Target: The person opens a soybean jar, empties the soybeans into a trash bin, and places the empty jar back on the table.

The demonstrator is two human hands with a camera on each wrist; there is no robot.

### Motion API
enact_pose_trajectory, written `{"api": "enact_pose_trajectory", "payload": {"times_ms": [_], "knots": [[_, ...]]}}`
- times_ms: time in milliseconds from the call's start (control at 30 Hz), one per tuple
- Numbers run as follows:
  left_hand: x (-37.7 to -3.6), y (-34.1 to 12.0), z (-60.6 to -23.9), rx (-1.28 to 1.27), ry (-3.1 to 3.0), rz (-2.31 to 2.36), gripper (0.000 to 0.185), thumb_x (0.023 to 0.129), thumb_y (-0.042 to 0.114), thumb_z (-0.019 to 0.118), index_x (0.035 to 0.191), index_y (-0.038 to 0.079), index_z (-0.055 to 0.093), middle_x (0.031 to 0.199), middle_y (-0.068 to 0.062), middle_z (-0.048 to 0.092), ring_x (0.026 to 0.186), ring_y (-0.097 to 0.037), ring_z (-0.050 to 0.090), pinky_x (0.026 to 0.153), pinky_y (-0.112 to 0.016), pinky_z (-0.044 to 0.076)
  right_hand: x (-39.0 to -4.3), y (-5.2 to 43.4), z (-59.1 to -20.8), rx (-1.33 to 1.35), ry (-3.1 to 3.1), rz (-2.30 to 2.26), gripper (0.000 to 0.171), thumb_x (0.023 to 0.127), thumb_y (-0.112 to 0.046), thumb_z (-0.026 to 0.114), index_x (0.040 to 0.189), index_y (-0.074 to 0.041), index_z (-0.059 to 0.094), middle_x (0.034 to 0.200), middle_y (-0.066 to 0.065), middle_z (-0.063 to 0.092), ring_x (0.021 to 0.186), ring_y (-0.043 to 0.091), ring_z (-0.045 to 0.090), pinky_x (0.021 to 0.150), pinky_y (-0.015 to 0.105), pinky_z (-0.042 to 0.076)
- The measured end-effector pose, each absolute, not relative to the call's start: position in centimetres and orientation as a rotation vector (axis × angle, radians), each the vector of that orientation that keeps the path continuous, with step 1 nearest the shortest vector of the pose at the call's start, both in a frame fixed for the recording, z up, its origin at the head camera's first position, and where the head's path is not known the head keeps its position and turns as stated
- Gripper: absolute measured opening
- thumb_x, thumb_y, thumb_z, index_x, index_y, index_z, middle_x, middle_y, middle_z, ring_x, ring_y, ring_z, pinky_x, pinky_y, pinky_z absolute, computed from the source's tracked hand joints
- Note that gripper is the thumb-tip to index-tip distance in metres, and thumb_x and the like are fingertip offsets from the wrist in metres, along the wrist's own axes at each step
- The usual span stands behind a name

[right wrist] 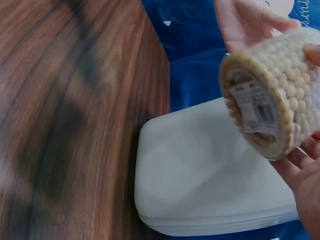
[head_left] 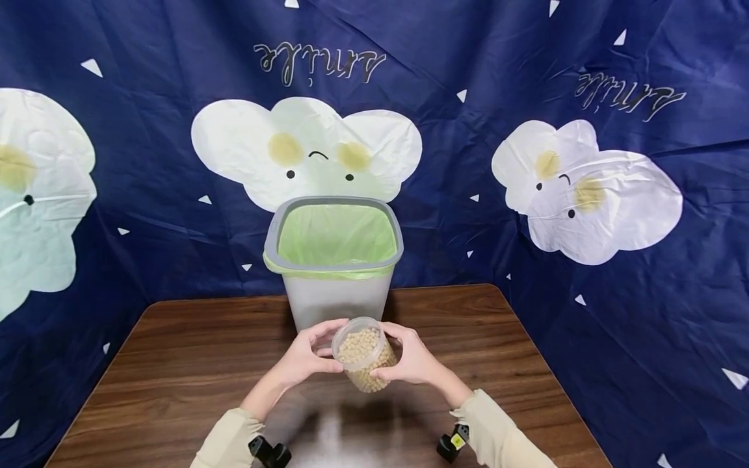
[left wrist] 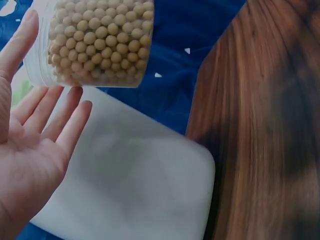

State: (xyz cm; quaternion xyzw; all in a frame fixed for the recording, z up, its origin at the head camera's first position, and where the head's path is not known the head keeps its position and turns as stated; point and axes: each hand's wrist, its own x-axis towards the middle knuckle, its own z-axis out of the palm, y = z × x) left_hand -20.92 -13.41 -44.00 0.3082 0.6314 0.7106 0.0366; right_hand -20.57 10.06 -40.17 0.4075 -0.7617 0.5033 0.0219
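A clear plastic jar (head_left: 364, 354) full of pale round beans is held tilted above the wooden table (head_left: 187, 364), just in front of a grey bin (head_left: 333, 260) with a green liner. My right hand (head_left: 412, 361) grips the jar's side and base, fingers curled round it (right wrist: 305, 175). My left hand (head_left: 307, 357) lies against the jar's other side near its rim. In the left wrist view its palm (left wrist: 35, 140) is spread, its fingers straight beside the jar (left wrist: 97, 40). A barcode label shows on the jar's base (right wrist: 272, 95).
The bin stands at the table's far edge, its white wall filling both wrist views (left wrist: 135, 175) (right wrist: 200, 170). Dark blue cloth with white cloud figures (head_left: 304, 149) hangs behind and around the table. Bare brown tabletop (right wrist: 70, 100) lies left and right of my arms.
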Motion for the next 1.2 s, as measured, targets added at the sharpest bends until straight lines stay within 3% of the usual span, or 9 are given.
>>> {"api": "enact_pose_trajectory", "payload": {"times_ms": [67,300,467,600,833,933,1033,1200], "knots": [[-21.0,-13.3,-44.0,0.975,1.889,2.179,0.072,0.068,0.003,0.077,0.125,-0.018,0.038,0.123,-0.014,0.054,0.105,-0.011,0.056,0.082,-0.029,0.050,-20.4,10.2,-40.0,1.274,-2.367,1.554,0.066,0.062,-0.001,0.077,0.120,0.011,0.050,0.113,0.023,0.057,0.102,0.029,0.057,0.085,0.036,0.049],[-20.7,-12.0,-43.8,0.888,1.965,2.288,0.071,0.067,-0.003,0.076,0.126,-0.016,0.040,0.122,-0.036,0.045,0.104,-0.009,0.057,0.081,-0.025,0.050,-20.1,9.8,-39.7,1.187,-2.275,1.365,0.070,0.057,-0.004,0.080,0.119,0.011,0.050,0.112,0.023,0.057,0.099,0.033,0.057,0.083,0.032,0.049],[-20.1,-11.1,-43.6,0.754,2.122,2.338,0.070,0.066,-0.006,0.075,0.127,-0.013,0.042,0.125,-0.033,0.046,0.101,-0.007,0.058,0.080,-0.023,0.050,-19.9,9.4,-39.4,1.068,-2.252,1.292,0.072,0.054,-0.006,0.082,0.117,0.010,0.051,0.112,0.022,0.057,0.100,0.033,0.056,0.085,0.032,0.048],[-20.0,-11.2,-43.5,0.796,2.068,2.351,0.071,0.069,-0.005,0.074,0.129,-0.015,0.037,0.128,-0.031,0.044,0.102,-0.007,0.058,0.080,-0.024,0.050,-20.0,9.8,-39.3,1.060,-2.273,1.392,0.070,0.058,-0.003,0.081,0.120,0.010,0.050,0.112,0.022,0.058,0.099,0.034,0.057,0.081,0.035,0.050],[-20.2,-11.9,-43.2,0.955,1.841,2.303,0.076,0.069,0.005,0.077,0.126,-0.021,0.035,0.118,-0.006,0.059,0.099,-0.011,0.060,0.079,-0.026,0.051,-21.2,11.7,-40.9,1.216,-2.328,1.549,0.071,0.061,-0.007,0.079,0.124,0.004,0.050,0.114,0.017,0.059,0.103,0.018,0.056,0.083,0.034,0.050],[-19.9,-11.7,-42.8,1.004,1.858,2.255,0.079,0.068,0.008,0.079,0.127,-0.020,0.035,0.120,-0.017,0.056,0.100,-0.012,0.060,0.079,-0.026,0.051,-21.4,11.9,-41.3,1.266,-2.334,1.508,0.072,0.061,-0.013,0.080,0.126,-0.002,0.050,0.116,0.011,0.058,0.105,0.014,0.055,0.085,0.031,0.049],[-19.5,-11.3,-42.5,0.954,2.007,2.246,0.075,0.065,0.002,0.080,0.126,-0.016,0.041,0.120,-0.030,0.051,0.100,-0.009,0.059,0.080,-0.024,0.050,-20.7,11.4,-40.2,1.275,-2.278,1.406,0.074,0.057,-0.011,0.080,0.124,0.001,0.051,0.114,0.014,0.058,0.101,0.022,0.057,0.080,0.033,0.051],[-19.0,-10.7,-42.5,0.794,2.240,2.258,0.071,0.062,-0.007,0.078,0.126,-0.008,0.047,0.119,-0.027,0.054,0.101,-0.003,0.057,0.080,-0.022,0.050,-19.5,10.6,-38.3,1.202,-2.220,1.296,0.073,0.054,-0.007,0.080,0.118,0.009,0.050,0.109,0.020,0.058,0.094,0.031,0.059,0.075,0.033,0.052]]}}
